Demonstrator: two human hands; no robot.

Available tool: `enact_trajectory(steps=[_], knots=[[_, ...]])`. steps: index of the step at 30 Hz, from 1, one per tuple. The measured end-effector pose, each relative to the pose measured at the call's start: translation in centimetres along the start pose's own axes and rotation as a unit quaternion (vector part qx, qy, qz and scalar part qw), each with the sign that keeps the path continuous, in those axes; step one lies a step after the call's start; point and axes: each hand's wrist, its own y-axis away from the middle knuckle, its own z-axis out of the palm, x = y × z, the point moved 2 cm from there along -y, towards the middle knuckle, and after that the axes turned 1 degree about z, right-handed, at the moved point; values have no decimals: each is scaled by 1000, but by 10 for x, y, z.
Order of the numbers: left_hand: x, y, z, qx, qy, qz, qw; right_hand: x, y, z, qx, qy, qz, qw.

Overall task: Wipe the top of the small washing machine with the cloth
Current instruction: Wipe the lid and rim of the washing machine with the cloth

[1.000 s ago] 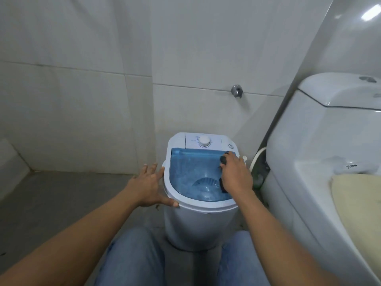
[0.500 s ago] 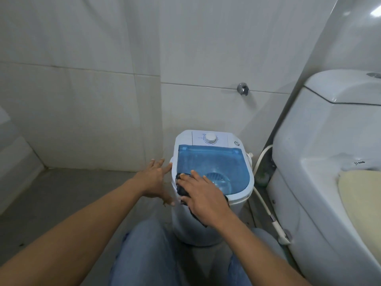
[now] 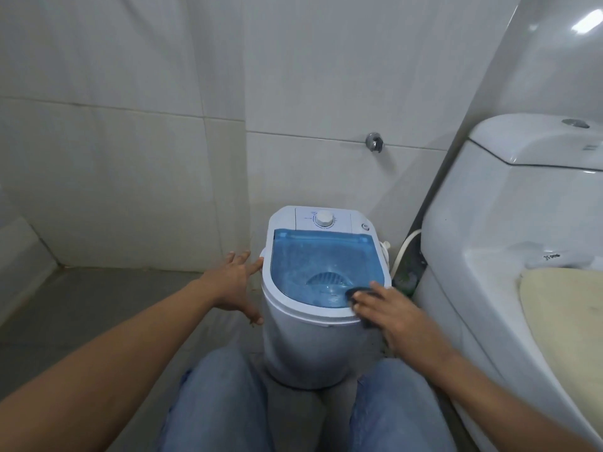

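The small white washing machine (image 3: 303, 347) stands on the floor between my knees, with a see-through blue lid (image 3: 313, 265) and a white dial (image 3: 324, 218) at the back. My right hand (image 3: 391, 316) presses a dark cloth (image 3: 357, 293) flat on the lid's near right corner and rim; most of the cloth is hidden under my palm. My left hand (image 3: 236, 283) rests against the machine's left side, fingers spread, holding nothing.
A white toilet (image 3: 509, 256) with a cream seat cover (image 3: 567, 308) stands close on the right. A white hose (image 3: 404, 247) runs down between toilet and machine. Tiled walls close the back, with a metal tap fitting (image 3: 374, 141). Grey floor (image 3: 98, 308) lies left.
My right hand has slid the cloth from the lid's near left corner across to its near right corner. My left hand stays at the machine's left side.
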Motion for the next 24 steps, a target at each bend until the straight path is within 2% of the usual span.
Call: enact_trajectory(steps=[3,5,7,11,15,18,24], knots=[[2,0,0,-3,2,-1,1000,34,-11,-27,71,-98,169,978],[1,0,-1,0,2,-3,1000,27,-41,-37,94,-131,214,963],[1,-2,0,3,-5,0,1000,1,-82,-35,87,-160,225,957],[1,-2,-1,-2,-9,-4,1000,-56,-146,9,-8,-198,224,954],[1,-1,3,2,-10,-1,1000,-80,-148,46,-112,-91,210,967],[-3,-5,6,0,-6,4,1000,-66,-131,48,-102,-72,215,969],[-3,-5,4,8,-16,-4,1000,16,-97,28,-25,-92,338,936]])
